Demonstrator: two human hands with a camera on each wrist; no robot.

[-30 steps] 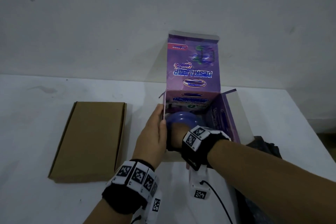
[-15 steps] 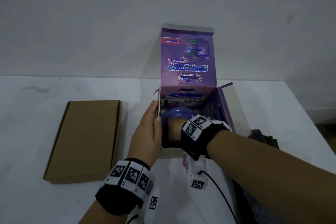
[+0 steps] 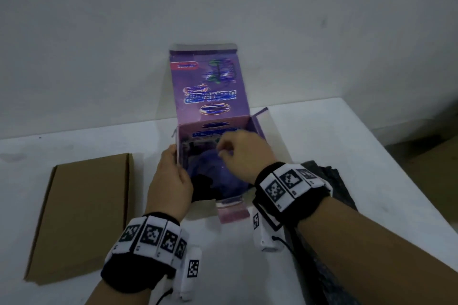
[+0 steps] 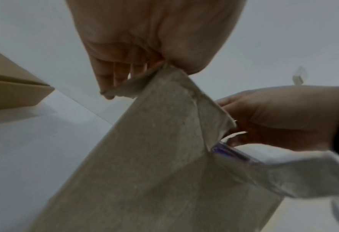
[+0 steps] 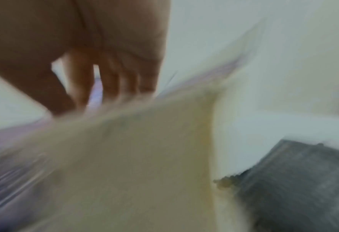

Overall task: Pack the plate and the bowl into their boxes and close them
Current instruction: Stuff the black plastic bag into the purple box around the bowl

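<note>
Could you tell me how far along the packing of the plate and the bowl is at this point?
Done: the brown box lies shut on the table; its contents cannot be seen. In hand: a blue bowl sits inside the open purple box, whose left wall the left hand grips, while the right hand is over the opening. Left: folding the flaps and the upright lid shut.

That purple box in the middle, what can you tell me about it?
The purple box is printed cardboard, glossy purple outside and plain grey-brown inside, standing open on the white table. Its tall lid flap points up toward the wall and a side flap splays right. The left hand grips its left wall; the right hand hovers over the opening. Something blue, seemingly the bowl, lies inside.
</note>
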